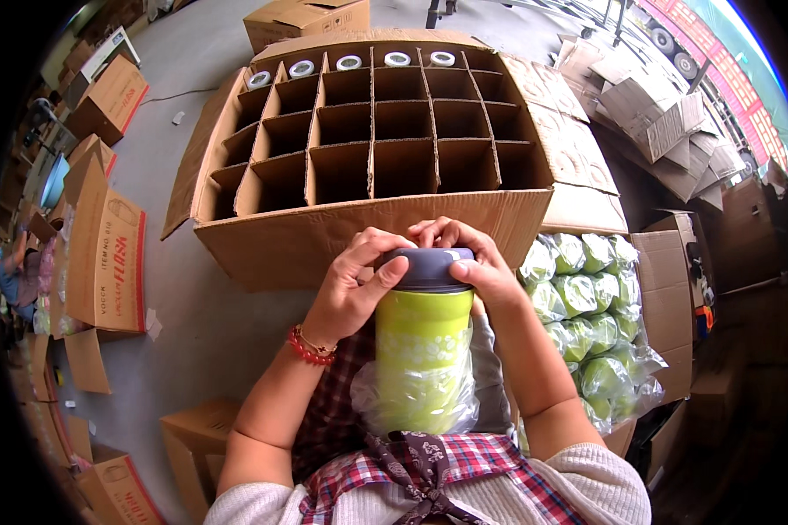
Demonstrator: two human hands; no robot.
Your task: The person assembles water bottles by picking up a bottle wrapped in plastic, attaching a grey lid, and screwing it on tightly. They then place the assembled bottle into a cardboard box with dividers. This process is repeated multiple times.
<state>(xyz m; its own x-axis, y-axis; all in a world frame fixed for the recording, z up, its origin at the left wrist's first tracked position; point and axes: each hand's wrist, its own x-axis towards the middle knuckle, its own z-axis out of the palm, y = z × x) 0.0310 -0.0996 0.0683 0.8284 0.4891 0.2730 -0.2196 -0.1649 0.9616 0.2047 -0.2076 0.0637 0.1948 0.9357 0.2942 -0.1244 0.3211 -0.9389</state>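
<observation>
Divided carton [372, 229] lying just ahead of hands; most cells open, far row holding white-capped jars [348, 63]. Box of wrapped green cups [587, 306] sitting close at right. Green cup [422, 354] standing upright against lap, centre. Left hand [355, 284] and right hand [473, 258] both clamping grey lid [429, 267] on cup top, wrists bending inward.

Even, soft daylight, brightest beyond the divided carton [372, 131]; shadows are faint. Centre is sharp, while straight edges bend and darken into a black rim around it.
</observation>
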